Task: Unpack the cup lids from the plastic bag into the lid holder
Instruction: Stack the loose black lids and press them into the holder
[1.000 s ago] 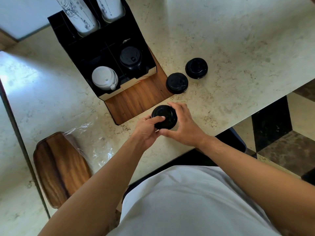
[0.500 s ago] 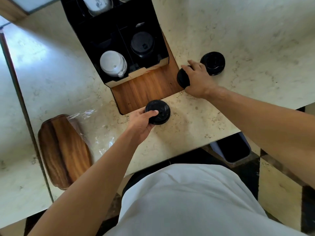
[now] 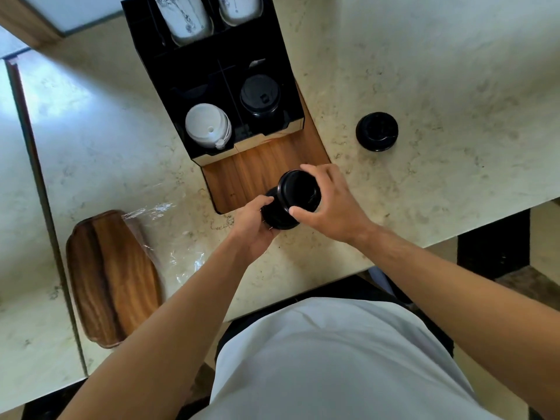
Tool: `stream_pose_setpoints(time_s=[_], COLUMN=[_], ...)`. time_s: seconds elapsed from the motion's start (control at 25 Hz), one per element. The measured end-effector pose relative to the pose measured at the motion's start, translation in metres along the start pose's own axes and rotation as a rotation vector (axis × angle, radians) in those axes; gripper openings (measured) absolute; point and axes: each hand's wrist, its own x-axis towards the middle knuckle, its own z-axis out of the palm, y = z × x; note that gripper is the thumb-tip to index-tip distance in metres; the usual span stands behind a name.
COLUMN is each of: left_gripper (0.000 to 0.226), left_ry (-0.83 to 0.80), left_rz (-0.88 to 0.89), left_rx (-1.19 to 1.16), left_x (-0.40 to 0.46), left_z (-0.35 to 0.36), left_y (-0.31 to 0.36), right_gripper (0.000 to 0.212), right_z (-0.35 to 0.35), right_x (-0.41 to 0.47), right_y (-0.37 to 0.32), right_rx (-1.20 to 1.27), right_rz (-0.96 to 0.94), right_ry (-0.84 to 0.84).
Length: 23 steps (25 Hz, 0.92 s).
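Since half a second ago, the right hand (image 3: 333, 204) has been coming back from the far lids, now carrying a black lid stack (image 3: 300, 192) that it is pressing against the black lids (image 3: 277, 218) held in the left hand (image 3: 254, 225), so only one lid pile (image 3: 376, 131) is lying alone on the marble counter (image 3: 454, 86). Both hands are meeting just in front of the wooden base (image 3: 257, 174) of the black lid holder (image 3: 212, 71). Right fingers are curling around the upper stack's rim; left fingers are gripping the lower lids from the side. Inside the holder, white lids (image 3: 207, 125) are sitting in the near left compartment and black lids in holder (image 3: 260, 97) are sitting in the near right one, with paper cups (image 3: 188, 16) standing in the back slots. Clear plastic bag (image 3: 169, 234) is lying crumpled on the counter to the left, partly over a wooden tray (image 3: 112, 277).
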Motion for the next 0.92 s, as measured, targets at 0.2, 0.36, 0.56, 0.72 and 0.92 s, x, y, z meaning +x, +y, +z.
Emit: stream_pose_setpoints(time_s=[0.2, 0.36, 0.56, 0.72, 0.92], left_gripper=[0.037, 0.036, 0.022, 0.04, 0.041], left_ry=[-0.062, -0.123, -0.237, -0.148, -0.032], left_rz=[-0.025, -0.041, 0.052, 0.055, 0.062], left_rx=[0.006, 0.013, 0.148, 0.142, 0.154], left_x=[-0.001, -0.004, -0.006, -0.005, 0.002], left_z=[-0.002, 0.0, 0.002, 0.01, 0.022], left_y=[0.001, 0.001, -0.004, -0.002, 0.0], right_gripper=[0.084, 0.085, 0.088, 0.088, 0.094], right_z=[0.02, 0.029, 0.037, 0.041, 0.031], right_x=[-0.011, -0.013, -0.014, -0.012, 0.0], right_y=[-0.006, -0.004, 0.001, 0.004, 0.009], right_rx=[-0.133, -0.19, -0.233, -0.285, -0.205], right_rz=[-0.048, -0.037, -0.021, 0.014, 0.023], right_ry=[0.017, 0.032, 0.085, 0.17, 0.038])
